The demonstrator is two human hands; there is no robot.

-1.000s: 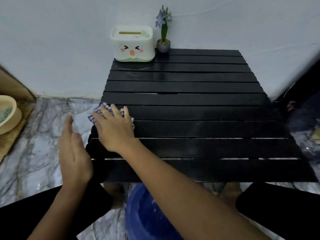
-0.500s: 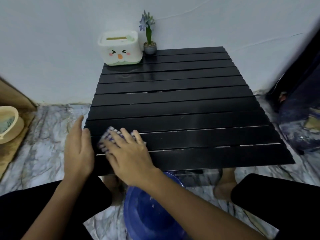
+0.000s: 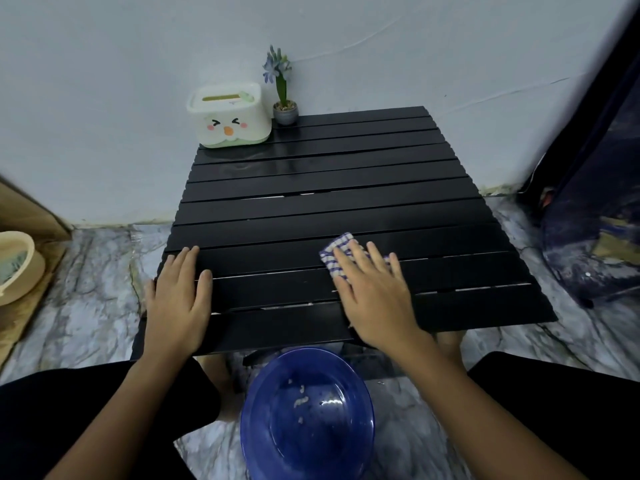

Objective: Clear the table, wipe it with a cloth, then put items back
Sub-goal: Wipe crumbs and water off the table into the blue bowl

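A low black slatted table (image 3: 329, 188) stands against the wall. My right hand (image 3: 375, 292) lies flat on a blue-and-white checked cloth (image 3: 337, 252), pressing it onto the near right part of the tabletop; only the cloth's far edge shows. My left hand (image 3: 178, 296) rests flat on the table's near left corner, fingers together, holding nothing. A white tissue box with a cartoon face (image 3: 228, 116) and a small potted purple flower (image 3: 284, 95) sit at the far left corner of the table.
A blue plastic basin (image 3: 306, 417) with a few scraps in it sits on the marble floor between my knees, just below the table's front edge. A beige bowl (image 3: 15, 265) rests on a wooden board at the left. Dark bags lean at the right.
My right hand has slid the cloth from the near left corner rightward along the front slats. My left hand has moved from the table's left edge onto its near left corner.
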